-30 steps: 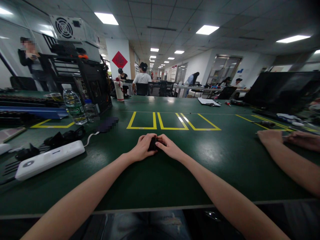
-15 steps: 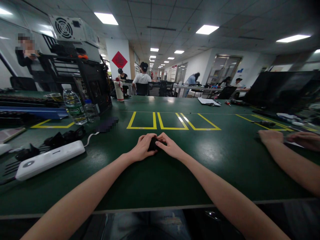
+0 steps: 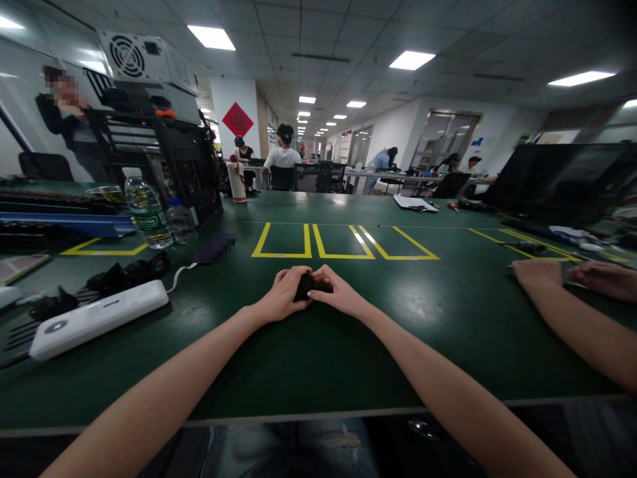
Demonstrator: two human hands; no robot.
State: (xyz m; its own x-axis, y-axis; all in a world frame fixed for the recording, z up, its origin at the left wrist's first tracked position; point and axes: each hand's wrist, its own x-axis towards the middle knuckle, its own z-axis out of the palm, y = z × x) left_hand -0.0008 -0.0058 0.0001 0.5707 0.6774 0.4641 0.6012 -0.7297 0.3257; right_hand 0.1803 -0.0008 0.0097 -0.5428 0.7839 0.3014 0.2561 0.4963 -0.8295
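Observation:
A small dark object (image 3: 304, 288) rests low over the green tabletop (image 3: 308, 358), mostly covered by my fingers, so its kind cannot be made out. My left hand (image 3: 286, 292) wraps round its left side, thumb below and fingers over the top. From the right, my right hand (image 3: 334, 290) touches it with thumb and fingertips. Just beyond both hands lie three yellow tape outlines (image 3: 346, 256) on the table.
To the left are a white power strip (image 3: 99, 318), a water bottle (image 3: 146, 211), a smaller blue-capped bottle (image 3: 179, 219) and an open computer case (image 3: 186, 159). A co-worker's hands (image 3: 540, 273) work at the right. Farther back lie papers (image 3: 415, 202) and a white cup (image 3: 237, 181).
My right thumb has shifted slightly left and down on the dark object, while my left hand stays put. The co-worker's hands at the right have moved slightly.

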